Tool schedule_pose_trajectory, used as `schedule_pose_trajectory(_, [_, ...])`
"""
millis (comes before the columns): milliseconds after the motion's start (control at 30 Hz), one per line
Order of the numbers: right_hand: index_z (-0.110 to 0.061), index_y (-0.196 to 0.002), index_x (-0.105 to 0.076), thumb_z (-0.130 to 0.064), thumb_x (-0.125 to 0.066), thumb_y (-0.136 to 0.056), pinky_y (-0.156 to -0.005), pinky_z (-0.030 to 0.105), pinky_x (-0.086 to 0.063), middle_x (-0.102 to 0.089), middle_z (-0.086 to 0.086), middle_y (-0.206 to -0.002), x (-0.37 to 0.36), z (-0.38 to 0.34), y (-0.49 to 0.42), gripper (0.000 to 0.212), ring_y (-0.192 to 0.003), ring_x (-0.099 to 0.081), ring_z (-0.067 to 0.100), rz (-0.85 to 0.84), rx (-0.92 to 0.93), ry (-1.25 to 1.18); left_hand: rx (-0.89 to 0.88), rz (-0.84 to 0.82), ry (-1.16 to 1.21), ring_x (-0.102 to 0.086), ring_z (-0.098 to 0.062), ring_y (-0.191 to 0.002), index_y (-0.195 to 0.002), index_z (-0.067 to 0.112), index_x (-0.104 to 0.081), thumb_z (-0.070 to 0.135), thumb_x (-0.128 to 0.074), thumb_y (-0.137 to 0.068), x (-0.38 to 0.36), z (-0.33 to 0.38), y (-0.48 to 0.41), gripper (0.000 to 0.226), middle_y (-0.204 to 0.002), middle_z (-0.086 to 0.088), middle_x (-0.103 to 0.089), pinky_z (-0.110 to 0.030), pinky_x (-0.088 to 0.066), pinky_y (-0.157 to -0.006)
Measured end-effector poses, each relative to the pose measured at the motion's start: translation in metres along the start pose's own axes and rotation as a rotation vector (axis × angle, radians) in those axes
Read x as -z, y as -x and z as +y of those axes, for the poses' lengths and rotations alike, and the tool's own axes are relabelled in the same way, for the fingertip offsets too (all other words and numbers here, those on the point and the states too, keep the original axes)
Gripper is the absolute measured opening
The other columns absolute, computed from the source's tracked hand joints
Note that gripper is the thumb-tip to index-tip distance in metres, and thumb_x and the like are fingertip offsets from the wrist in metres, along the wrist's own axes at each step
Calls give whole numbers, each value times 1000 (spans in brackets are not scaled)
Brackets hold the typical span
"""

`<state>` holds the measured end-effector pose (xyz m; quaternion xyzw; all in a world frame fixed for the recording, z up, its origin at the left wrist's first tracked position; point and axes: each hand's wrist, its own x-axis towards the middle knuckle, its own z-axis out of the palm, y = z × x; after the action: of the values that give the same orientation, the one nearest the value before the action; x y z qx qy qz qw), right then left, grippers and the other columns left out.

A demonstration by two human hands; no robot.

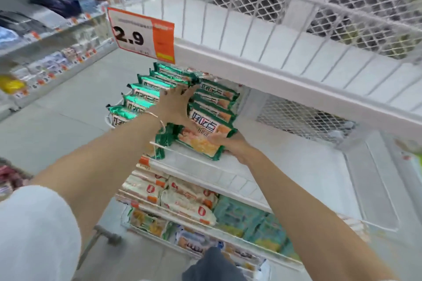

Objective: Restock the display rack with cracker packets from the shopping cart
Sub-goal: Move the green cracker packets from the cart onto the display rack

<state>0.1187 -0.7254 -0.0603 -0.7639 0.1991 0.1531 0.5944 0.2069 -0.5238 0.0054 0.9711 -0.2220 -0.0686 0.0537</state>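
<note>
A shop, a supermarket aisle: above the fingers (182, 92) of the left hand (175, 107) hangs an orange-and-white price sign (141, 34) reading 2.9; under them, rows of green cracker packets (146, 82) fill a white wire display rack (251, 68); far left of them, stocked shelves (57, 36) carry small price tags (36, 35)

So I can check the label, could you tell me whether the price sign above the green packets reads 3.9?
No, the price sign above the green packets reads 2.9 in large black digits.
</note>
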Motion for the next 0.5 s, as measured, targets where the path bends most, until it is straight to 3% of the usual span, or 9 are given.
schedule_pose_trajectory(67, [-12, -134, -55, -37, -98, -54, -65, 16, -52, -65, -2, -122, -6, -4, -4, 94, -102, -64, 12, 21, 45, -31, -17, -5, -90, -15, -34, -152, -159, 39, -11, 85, -76, -49, 0, -4, 1, 134, -166, -6, -11, -58, -14, -120])
schedule_pose_trajectory(100, [-12, -136, -53, -26, -96, -61, -63, 13, -49, -64, -1, -123, -10, -7, -7, 88, -102, -63, 12, 0, 66, -35, -24, -3, -128, -10, -31, -153, -158, 40, -15, 86, -74, -49, 1, -7, 1, 132, -167, -3, -9, -58, -10, -121])
schedule_pose_trajectory(233, [-16, -146, -40, -21, -93, -67, -90, 26, -47, -60, 0, -134, -22, -13, -15, 96, -127, -55, 21, -84, 104, 19, 15, -85, -149, 5, -27, -155, -159, 39, -4, 79, -77, -56, -2, -19, 0, 132, -169, 1, 6, -60, -2, -122])
schedule_pose_trajectory(300, [-23, -148, -30, -28, -95, -62, -103, 34, -45, -54, -5, -133, -17, -13, -10, 108, -129, -51, 19, 35, 230, 44, 4, -119, -133, 9, -26, -155, -158, 40, 7, 74, -79, -59, -1, -20, 1, 135, -168, 1, 13, -60, 0, -122])
schedule_pose_trajectory(367, [-32, -149, -25, -47, -91, -58, -111, 40, -38, -44, -5, -145, -9, -9, -4, 114, -136, -41, 19, 266, 537, 310, -24, -110, -122, 13, -26, -154, -157, 42, 11, 75, -79, -58, -4, -20, 2, 138, -167, 2, 18, -62, 2, -121])
schedule_pose_trajectory(400, [-33, -153, -21, -52, -87, -61, -115, 41, -31, -33, -1, -155, -6, -7, 0, 115, -144, -32, 21, 296, 660, 529, -35, -112, -131, 14, -28, -154, -157, 42, 11, 76, -78, -57, -7, -21, 1, 139, -167, 3, 19, -63, 3, -121])
schedule_pose_trajectory(500, [-33, -159, -12, -53, -81, -73, -123, 49, -7, -1, 7, -167, 1, 1, 2, 112, -154, 0, 27, 189, 837, 1062, -30, -117, -200, 13, -31, -154, -157, 42, 12, 81, -75, -57, -14, -20, -3, 138, -167, 1, 18, -66, 2, -120])
